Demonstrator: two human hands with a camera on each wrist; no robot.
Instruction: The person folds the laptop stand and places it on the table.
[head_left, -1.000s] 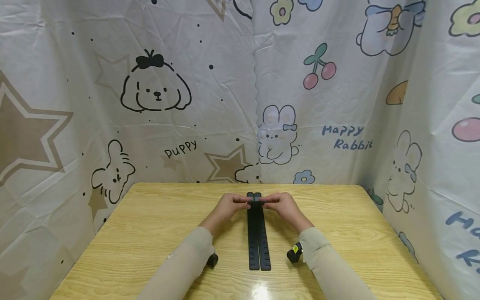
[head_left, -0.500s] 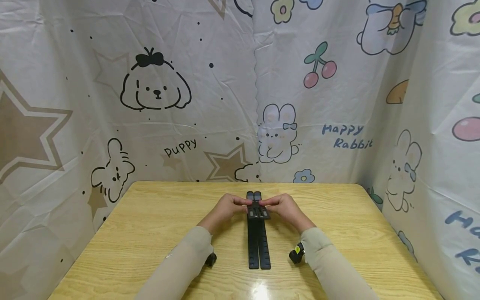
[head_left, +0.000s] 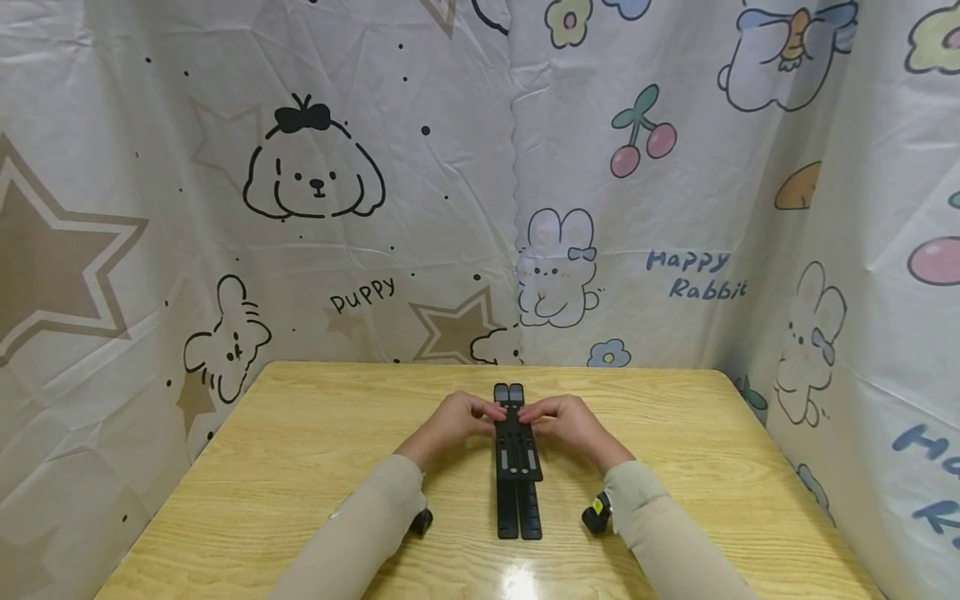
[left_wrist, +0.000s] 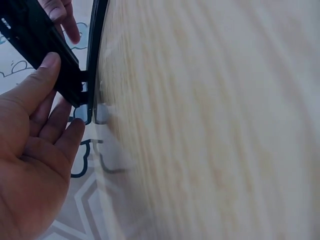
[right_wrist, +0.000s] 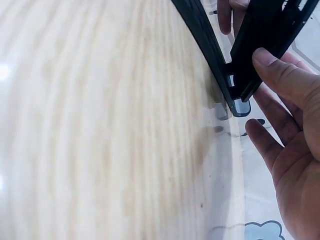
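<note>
A black folding stand, which looks like a laptop stand (head_left: 513, 450), lies lengthwise at the middle of the table. Its two long base bars rest on the wood, and a shorter hinged upper section slants over them. My left hand (head_left: 459, 421) pinches the left edge of that section, thumb on its upper face. On the opposite edge my right hand (head_left: 567, 423) does the same. In the left wrist view, the left thumb (left_wrist: 42, 80) presses the black panel, with fingers behind it. The right wrist view has the right thumb (right_wrist: 272, 67) on the panel, above the hinge end.
The stand lies on a light wooden table (head_left: 337, 417). A printed curtain (head_left: 450, 208) hangs behind the table's far edge and along its right side. Small black devices are strapped at both wrists, such as the right wrist device (head_left: 597, 513).
The stand's upper section has swung down toward the person and now covers more of the base bars. Both hands have shifted slightly nearer, keeping hold of its edges.
</note>
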